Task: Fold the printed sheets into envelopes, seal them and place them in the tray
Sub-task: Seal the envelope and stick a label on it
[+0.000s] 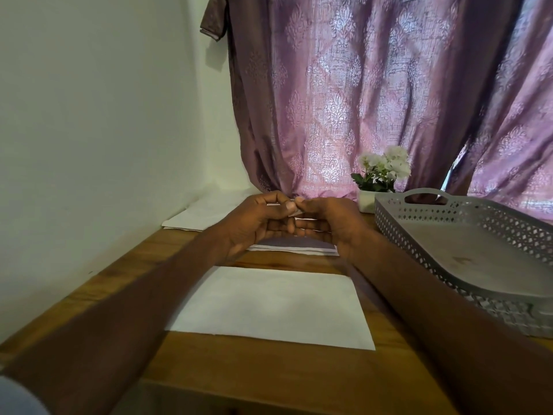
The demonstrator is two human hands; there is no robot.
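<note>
Head view. I see both hands raised together at the centre of the frame, above a wooden table [269,381]. My left hand [257,223] and right hand [326,223] meet fingertip to fingertip, pinching a small pale item [294,211] between thumbs and forefingers; it is too small for me to identify. The remaining fingers of both hands are loosely curled, not clenched.

Directly below the hands, at centre frame, a stack of white folded sheets [293,250] lies flat on the table. Nearer to me, at lower centre, a single white rectangular sheet of paper [269,307] lies flat, between my forearms. A further pile of white paper [191,220] sits at centre left, against the wall.

At the right of the frame stands a grey perforated plastic tray with a cut-out handle [425,199]; I see no envelope in it. Just beside its far left corner is a white pot of white flowers [383,172]. A mauve patterned curtain [374,85] fills the upper right.
</note>
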